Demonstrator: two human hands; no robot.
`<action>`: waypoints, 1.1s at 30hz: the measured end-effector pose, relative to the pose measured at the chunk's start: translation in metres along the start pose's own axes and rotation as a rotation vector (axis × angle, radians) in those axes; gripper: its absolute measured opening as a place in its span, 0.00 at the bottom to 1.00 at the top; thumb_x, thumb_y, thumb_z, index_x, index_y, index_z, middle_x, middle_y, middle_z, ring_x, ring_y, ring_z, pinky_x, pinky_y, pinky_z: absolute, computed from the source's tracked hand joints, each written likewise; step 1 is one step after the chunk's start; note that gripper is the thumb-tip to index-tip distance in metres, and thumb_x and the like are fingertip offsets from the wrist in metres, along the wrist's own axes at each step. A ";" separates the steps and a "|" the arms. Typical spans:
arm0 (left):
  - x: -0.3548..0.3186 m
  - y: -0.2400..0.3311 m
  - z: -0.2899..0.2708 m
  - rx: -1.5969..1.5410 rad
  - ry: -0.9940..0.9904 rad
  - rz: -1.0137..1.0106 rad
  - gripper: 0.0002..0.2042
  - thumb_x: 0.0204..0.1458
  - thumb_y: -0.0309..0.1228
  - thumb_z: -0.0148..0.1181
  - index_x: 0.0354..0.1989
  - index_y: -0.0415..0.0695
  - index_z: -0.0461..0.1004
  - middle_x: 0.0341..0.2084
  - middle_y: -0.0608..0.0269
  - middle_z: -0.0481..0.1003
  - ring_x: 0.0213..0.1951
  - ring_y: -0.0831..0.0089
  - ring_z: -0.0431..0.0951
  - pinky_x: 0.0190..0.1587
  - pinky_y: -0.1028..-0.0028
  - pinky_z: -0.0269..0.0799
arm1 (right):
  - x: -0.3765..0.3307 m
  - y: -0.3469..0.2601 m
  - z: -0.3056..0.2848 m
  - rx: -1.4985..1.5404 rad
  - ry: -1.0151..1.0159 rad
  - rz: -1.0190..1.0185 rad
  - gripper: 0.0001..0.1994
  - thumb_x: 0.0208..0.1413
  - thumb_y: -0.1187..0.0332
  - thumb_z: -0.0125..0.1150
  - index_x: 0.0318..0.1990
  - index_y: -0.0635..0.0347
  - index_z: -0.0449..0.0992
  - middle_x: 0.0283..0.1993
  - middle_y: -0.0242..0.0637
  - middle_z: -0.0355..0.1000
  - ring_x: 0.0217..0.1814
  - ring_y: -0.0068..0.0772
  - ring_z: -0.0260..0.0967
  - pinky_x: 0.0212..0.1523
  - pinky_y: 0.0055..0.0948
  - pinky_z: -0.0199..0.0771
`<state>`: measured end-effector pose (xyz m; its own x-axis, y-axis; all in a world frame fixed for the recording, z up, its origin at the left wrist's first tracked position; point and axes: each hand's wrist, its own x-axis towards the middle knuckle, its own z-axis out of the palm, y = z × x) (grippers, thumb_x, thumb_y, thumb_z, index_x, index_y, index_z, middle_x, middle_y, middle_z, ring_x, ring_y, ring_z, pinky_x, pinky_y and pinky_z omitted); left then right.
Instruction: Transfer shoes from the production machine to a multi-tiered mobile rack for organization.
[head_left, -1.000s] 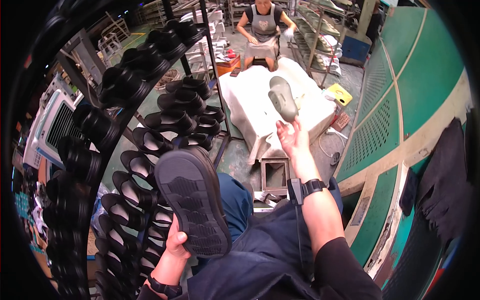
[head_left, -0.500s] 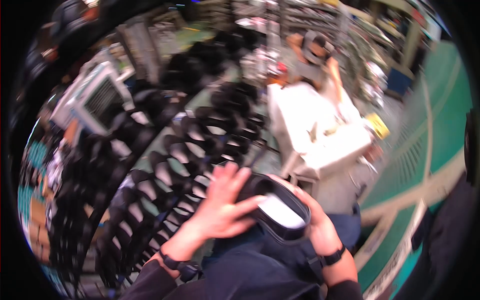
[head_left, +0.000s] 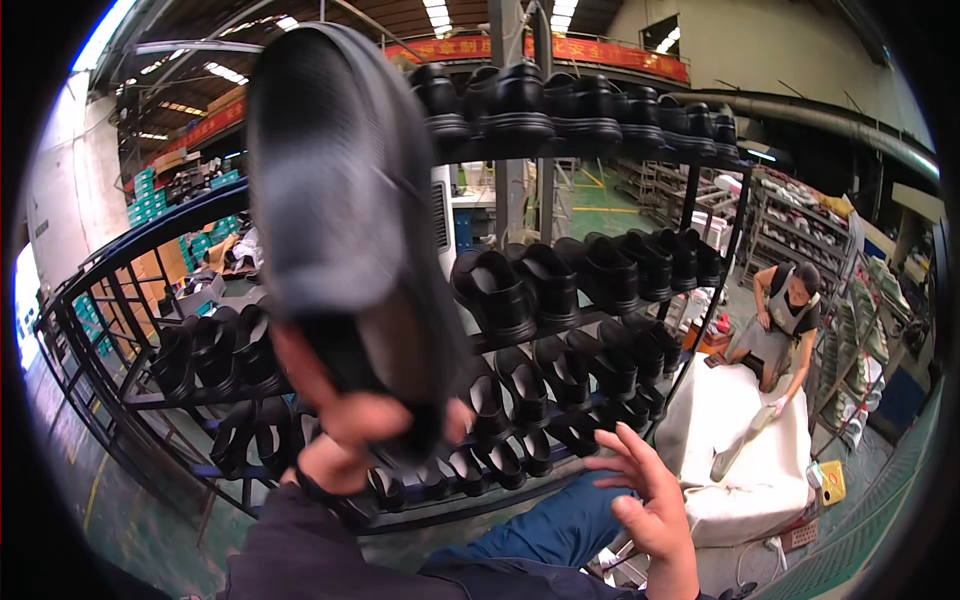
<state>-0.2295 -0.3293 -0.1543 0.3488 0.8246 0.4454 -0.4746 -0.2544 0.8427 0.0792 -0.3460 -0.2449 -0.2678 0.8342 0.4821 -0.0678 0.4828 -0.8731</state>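
A black shoe (head_left: 335, 185) is raised close in front of me, toe up, its glossy upper slightly blurred by motion. My left hand (head_left: 365, 425) grips it by the heel, with the fingers partly hidden behind the shoe. Lower down on the right, my right hand (head_left: 645, 495) is open and holds nothing, its fingers apart. Behind the shoe stands a dark metal rack (head_left: 400, 517) with several tiers. Rows of similar black shoes (head_left: 610, 275) sit on its shelves, the top row at about the height of the raised shoe.
At the right, a person (head_left: 790, 320) sits at a white-covered table (head_left: 745, 505), one hand on a long pale piece (head_left: 740, 440). A yellow container (head_left: 830, 482) stands beside it. Further racks (head_left: 800, 230) and stacked teal boxes (head_left: 147, 205) are farther back.
The view has swung up from my lap to the rack. My left hand has come to grip a shoe and raise it; the shoe my right hand held is out of it.
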 end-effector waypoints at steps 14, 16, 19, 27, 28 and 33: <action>0.092 0.252 -0.193 1.613 1.023 0.712 0.24 0.45 0.38 0.61 0.49 0.37 0.72 0.40 0.44 0.78 0.43 0.55 0.79 0.49 0.64 0.71 | -0.031 0.037 -0.027 -0.036 -0.014 0.451 0.22 0.60 0.68 0.60 0.60 0.67 0.70 0.50 0.45 0.76 0.47 0.36 0.78 0.46 0.28 0.76; 0.089 0.255 -0.198 1.637 1.062 0.663 0.24 0.45 0.41 0.60 0.48 0.36 0.72 0.40 0.43 0.78 0.44 0.53 0.78 0.49 0.63 0.70 | -0.031 0.036 -0.029 -0.067 -0.102 0.524 0.22 0.59 0.70 0.62 0.60 0.67 0.71 0.51 0.44 0.76 0.49 0.32 0.77 0.48 0.26 0.75; 0.086 0.261 -0.197 1.688 1.032 0.710 0.24 0.45 0.41 0.60 0.47 0.35 0.72 0.38 0.43 0.78 0.44 0.52 0.78 0.50 0.63 0.70 | -0.029 0.036 -0.033 -0.241 -0.224 0.476 0.22 0.59 0.70 0.63 0.60 0.68 0.71 0.51 0.44 0.77 0.49 0.31 0.77 0.50 0.27 0.75; 0.092 0.165 -0.122 1.551 0.562 1.422 0.20 0.53 0.23 0.52 0.57 0.39 0.69 0.58 0.51 0.70 0.62 0.61 0.68 0.67 0.64 0.57 | -0.017 -0.007 -0.048 -0.546 -0.226 0.275 0.21 0.57 0.60 0.66 0.55 0.61 0.76 0.47 0.45 0.78 0.49 0.38 0.78 0.49 0.32 0.76; 0.096 0.128 -0.105 1.357 0.379 1.343 0.19 0.54 0.21 0.49 0.56 0.36 0.69 0.57 0.47 0.70 0.62 0.60 0.69 0.68 0.64 0.55 | -0.013 -0.012 -0.057 -0.579 -0.235 0.260 0.22 0.58 0.58 0.65 0.54 0.63 0.76 0.50 0.46 0.77 0.52 0.42 0.76 0.51 0.34 0.75; 0.095 -0.046 -0.015 0.984 -0.404 0.944 0.08 0.53 0.21 0.48 0.39 0.33 0.71 0.42 0.42 0.76 0.48 0.48 0.76 0.61 0.51 0.65 | -0.010 -0.046 -0.124 -0.807 -0.322 0.227 0.22 0.61 0.54 0.60 0.55 0.62 0.75 0.47 0.45 0.78 0.49 0.40 0.76 0.49 0.37 0.75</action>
<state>-0.1869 -0.2313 -0.1549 0.5050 -0.0054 0.8631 0.0328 -0.9991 -0.0255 0.2040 -0.3436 -0.2008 -0.4573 0.8758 0.1545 0.6831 0.4572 -0.5696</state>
